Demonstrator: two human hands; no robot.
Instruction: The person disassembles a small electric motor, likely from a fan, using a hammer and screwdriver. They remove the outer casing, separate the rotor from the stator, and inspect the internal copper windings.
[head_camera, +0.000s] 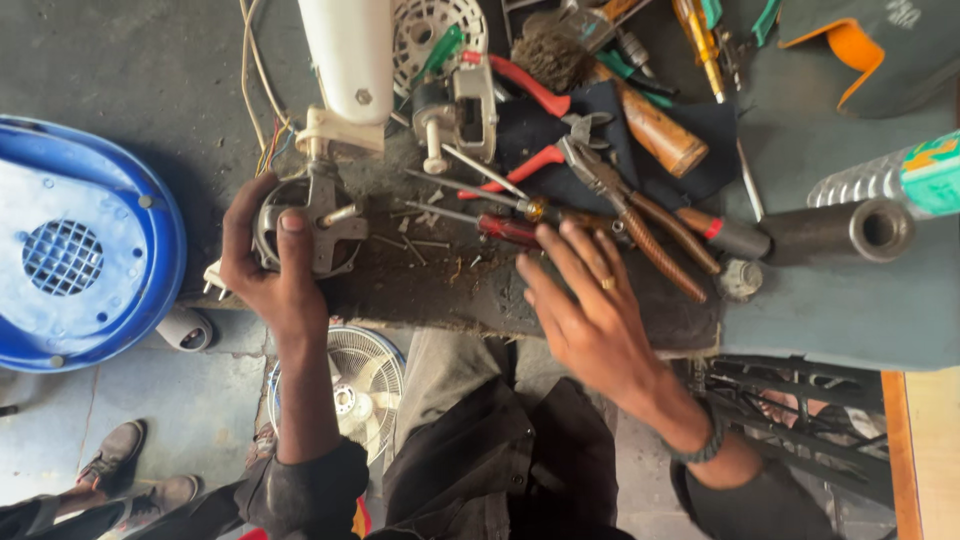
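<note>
Left hand: the left hand (268, 262) is closed around the round grey metal fan motor with its cross-shaped bracket (318, 222), thumb laid over the front face, fingers wrapped behind the rim.
Right hand: the right hand (588, 305) is open and empty, fingers spread and blurred, with the fingertips just beside the red-handled screwdriver (505, 228) lying on the dark, grimy work surface (450, 290).
Motor position: the motor is held at the near left edge of the surface, below the white plastic fan neck (350, 55), to which it appears joined by a pale bracket.
Grip advice: the motor is judged best kept steady against the surface edge, thumb clear of the shaft, so that a tool can be set squarely on a screw.
Tool choice: the screwdriver is judged best lifted by its handle, care being taken not to scatter the loose small screws (420, 240) beside it.
Nearby: brown-handled pliers (640, 215), red-handled cutters (530, 120) and a dark metal pipe (840, 230) lie further right; a blue round fan cover (90, 250) lies to the left.
Hidden: the back of the motor and the left fingers behind it are concealed; the screw heads cannot be made out.
Cut off: the fan neck, the coloured wires (270, 140) and the tools at the top edge run out of view.
Unclear: the right hand's motion blur hides whether the screwdriver is touched.
</note>
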